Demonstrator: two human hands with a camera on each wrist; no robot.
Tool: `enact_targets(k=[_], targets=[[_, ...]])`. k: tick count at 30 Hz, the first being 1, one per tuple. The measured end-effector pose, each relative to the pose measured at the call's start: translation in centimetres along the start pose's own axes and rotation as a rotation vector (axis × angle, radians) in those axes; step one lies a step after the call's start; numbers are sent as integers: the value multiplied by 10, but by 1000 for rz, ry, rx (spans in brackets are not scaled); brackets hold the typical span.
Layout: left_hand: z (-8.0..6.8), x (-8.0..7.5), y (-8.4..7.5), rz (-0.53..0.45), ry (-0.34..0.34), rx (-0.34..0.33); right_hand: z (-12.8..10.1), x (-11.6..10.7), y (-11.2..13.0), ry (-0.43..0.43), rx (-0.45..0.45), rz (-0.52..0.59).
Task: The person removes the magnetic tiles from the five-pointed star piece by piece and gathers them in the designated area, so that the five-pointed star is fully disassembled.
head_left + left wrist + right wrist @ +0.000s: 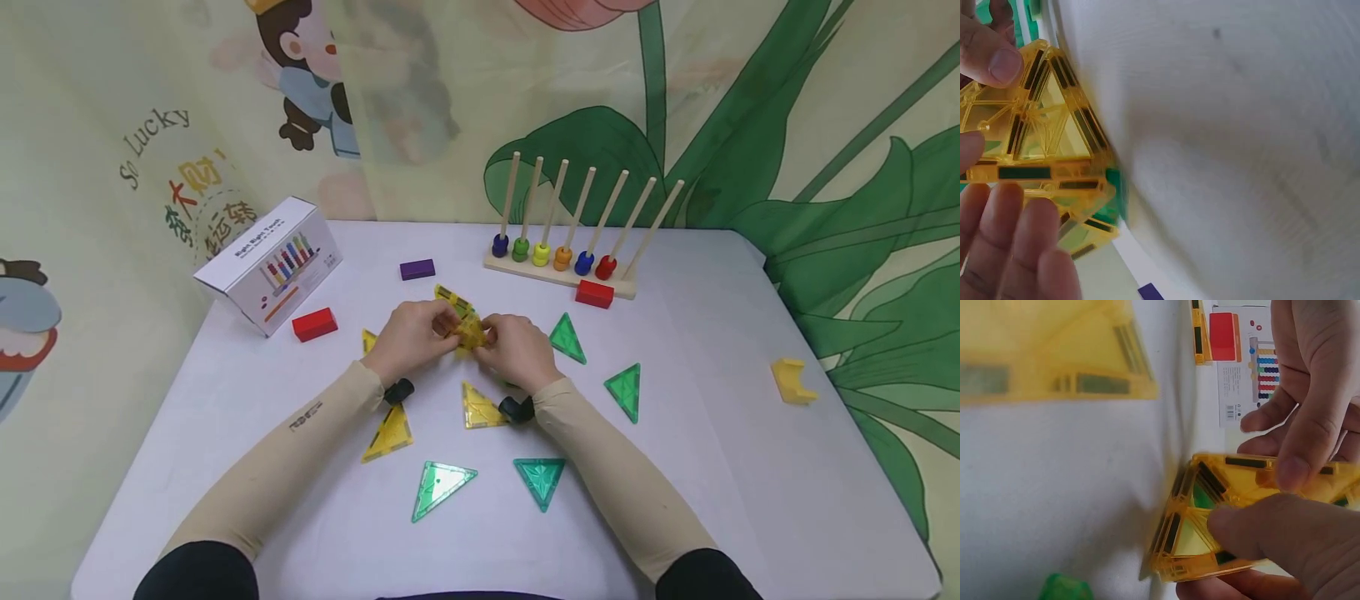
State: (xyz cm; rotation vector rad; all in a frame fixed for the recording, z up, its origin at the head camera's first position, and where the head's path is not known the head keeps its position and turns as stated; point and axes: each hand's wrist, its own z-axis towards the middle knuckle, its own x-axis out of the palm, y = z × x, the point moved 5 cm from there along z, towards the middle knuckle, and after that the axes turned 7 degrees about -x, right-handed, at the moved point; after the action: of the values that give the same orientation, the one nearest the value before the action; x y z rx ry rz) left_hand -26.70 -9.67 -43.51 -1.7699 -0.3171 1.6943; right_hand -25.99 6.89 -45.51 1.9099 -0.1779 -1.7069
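Head view: my left hand (pixel 411 337) and right hand (pixel 517 348) both pinch the yellow tile cluster (pixel 469 330) above the table (pixel 750 467).
Left wrist: fingers (pixel 1016 237) curl round it.
Right wrist: thumb (pixel 1272 534) presses; edges should align squarely.

Playroom: cartoon wall cloth (pixel 187 125), bead abacus (pixel 570 250), toy tiles (pixel 441 487)

Four green tiles (pixel 567 337) (two red blocks (pixel 314 324))
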Motion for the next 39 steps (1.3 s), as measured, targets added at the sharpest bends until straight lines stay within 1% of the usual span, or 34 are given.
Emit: enact_targets(k=[7,11,15,19,23,27,32,34,39], targets=[[-2,2,-1,157,-33,-22,-1,-1,-1,-11,-21,-19],[-3,2,-1,197,-48,-36,-2,-1,3,-32,-24,-57],[-3,2,-2,198,-60,-31,-2,-2,7,-61,-30,-91],[-3,1,0,189,-75,-32,-3,-4,4,-64,-9,-72],[-5,-2,4,186,-99,-48,-4,-5,-3,-57,0,16],[-7,-4,4,169,-104,-55,-6,-5,-12,-47,5,111],[-8,-5,7,164,-109,-81,-7,-7,-23,-31,54,182],[-8,-4,8,165,-112,-86,-6,-9,-28,-26,79,178],[-9,-5,11,151,-112,-96,5,-15,-38,-13,114,112]])
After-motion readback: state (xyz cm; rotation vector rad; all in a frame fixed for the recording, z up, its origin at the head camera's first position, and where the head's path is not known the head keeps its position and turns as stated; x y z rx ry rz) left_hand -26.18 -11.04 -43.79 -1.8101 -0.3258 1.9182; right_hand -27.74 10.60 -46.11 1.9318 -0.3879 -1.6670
